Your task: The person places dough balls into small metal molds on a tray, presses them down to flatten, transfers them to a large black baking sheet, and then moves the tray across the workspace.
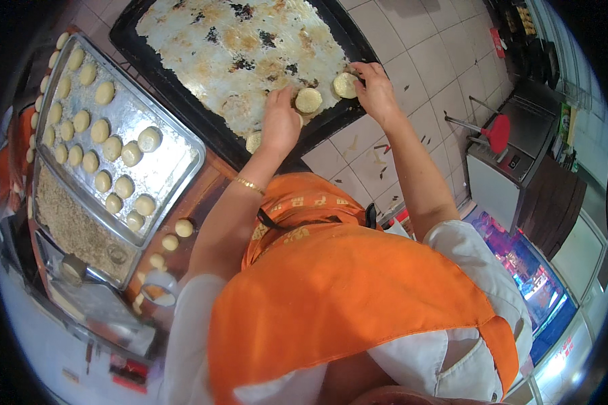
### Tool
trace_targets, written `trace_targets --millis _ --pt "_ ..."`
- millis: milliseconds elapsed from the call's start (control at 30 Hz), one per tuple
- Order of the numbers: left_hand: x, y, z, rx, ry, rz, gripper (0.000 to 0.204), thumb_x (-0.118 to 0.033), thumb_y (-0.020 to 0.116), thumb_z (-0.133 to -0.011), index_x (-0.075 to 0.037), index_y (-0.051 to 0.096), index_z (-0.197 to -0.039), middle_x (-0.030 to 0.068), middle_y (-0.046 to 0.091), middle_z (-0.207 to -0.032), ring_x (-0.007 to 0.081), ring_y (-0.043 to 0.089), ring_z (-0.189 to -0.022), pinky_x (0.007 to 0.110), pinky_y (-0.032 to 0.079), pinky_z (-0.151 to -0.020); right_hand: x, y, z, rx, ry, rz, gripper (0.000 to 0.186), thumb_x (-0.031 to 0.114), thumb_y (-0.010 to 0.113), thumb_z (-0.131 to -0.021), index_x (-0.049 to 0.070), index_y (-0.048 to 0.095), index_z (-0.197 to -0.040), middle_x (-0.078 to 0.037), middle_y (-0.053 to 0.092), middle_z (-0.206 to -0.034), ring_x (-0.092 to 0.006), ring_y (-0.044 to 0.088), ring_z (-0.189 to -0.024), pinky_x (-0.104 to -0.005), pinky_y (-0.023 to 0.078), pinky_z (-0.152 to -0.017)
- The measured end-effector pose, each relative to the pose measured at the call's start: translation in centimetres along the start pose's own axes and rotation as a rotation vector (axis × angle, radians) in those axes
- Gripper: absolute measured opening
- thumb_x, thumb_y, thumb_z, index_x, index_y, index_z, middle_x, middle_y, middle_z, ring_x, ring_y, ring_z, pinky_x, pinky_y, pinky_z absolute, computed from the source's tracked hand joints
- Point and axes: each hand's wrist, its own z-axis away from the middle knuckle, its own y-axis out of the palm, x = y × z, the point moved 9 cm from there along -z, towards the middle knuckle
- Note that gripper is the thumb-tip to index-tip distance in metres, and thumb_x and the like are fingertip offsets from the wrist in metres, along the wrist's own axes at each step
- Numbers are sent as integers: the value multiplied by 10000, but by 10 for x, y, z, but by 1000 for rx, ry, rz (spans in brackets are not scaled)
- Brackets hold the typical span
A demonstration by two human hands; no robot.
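Over the near edge of a black baking tray, my left hand bends with its fingers close together. A pale rounded edge shows beside its palm; whatever the fingers hold is hidden. Just right of its fingertips lies a flat round dough cake. My right hand is at the tray's right corner, thumb and index finger curled at the side of another dough cake. A third cake sits on the tray, partly covered by my left wrist. The tray's pale lining is stained with brown and black burnt spots.
On the left, a metal tray carries several dough cakes and overlaps a pan of brown crumbs. Small dough pieces lie on the wooden table. A red stool and a metal cabinet stand on the tiled floor at right.
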Motion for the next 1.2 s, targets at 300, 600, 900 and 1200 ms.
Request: trace_targets --millis 300,600,900,1200 --pt "26 -94 83 -57 -160 173 253 43 579 -892 9 639 -1135 177 649 -1047 320 668 -932 377 547 -813 110 58 30 215 -568 219 434 32 710 -761 105 663 -1186 -138 611 -1203 -348 565 -1178 -432 473 -1006" --pt "60 -153 150 -257 -255 131 183 37 595 -912 12 664 -1079 165 667 -960 291 680 -881 369 554 -784 95 79 39 199 -596 321 463 33 758 -712 93 646 -1156 -152 605 -1227 -377 556 -1169 -441 468 -996" --pt "114 -277 234 -576 -422 -215 300 45 644 -837 -14 650 -1131 199 627 -1109 381 616 -1031 445 510 -902 266 109 57 221 -766 36 313 22 741 -780 56 656 -1079 -151 651 -1056 -358 622 -1049 -458 508 -930" --pt "219 -357 272 -282 -536 -606 607 -35 780 -751 -120 621 -1330 226 489 -1375 416 492 -1250 473 453 -1049 461 290 147 547 -1159 29 378 76 637 -836 159 675 -1203 -121 588 -1206 -321 562 -1163 -427 503 -975"
